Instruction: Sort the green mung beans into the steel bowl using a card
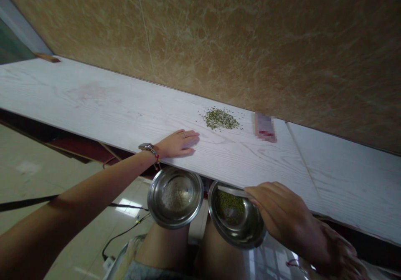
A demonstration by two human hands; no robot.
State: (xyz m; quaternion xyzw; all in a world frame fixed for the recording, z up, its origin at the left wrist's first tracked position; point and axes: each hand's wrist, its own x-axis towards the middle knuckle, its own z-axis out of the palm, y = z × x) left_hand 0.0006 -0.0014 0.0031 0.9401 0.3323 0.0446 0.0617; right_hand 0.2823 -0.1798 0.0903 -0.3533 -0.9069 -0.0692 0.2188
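Observation:
My left hand point(178, 143) lies flat and open on the white wood-grain tabletop, palm down. Just beyond its fingertips is a loose pile of small green beans point(222, 119), like mung beans. My right hand point(282, 213) is closed on one end of a thin flat pale strip point(233, 191), whose exact kind I cannot make out. That strip spans the far side of a steel bowl point(250, 234) holding more green beans point(231, 205). Left of it, a second steel bowl point(153, 207) has pale grains point(175, 196) at its bottom. Both bowls rest by my knees, below the table edge.
The white tabletop point(94, 104) runs along a brown marbled wall point(219, 42). A blurred-out flat object point(265, 126) lies right of the bean pile. At the far left end is a small wooden piece point(46, 57). A black cable point(120, 234) trails over the tiled floor.

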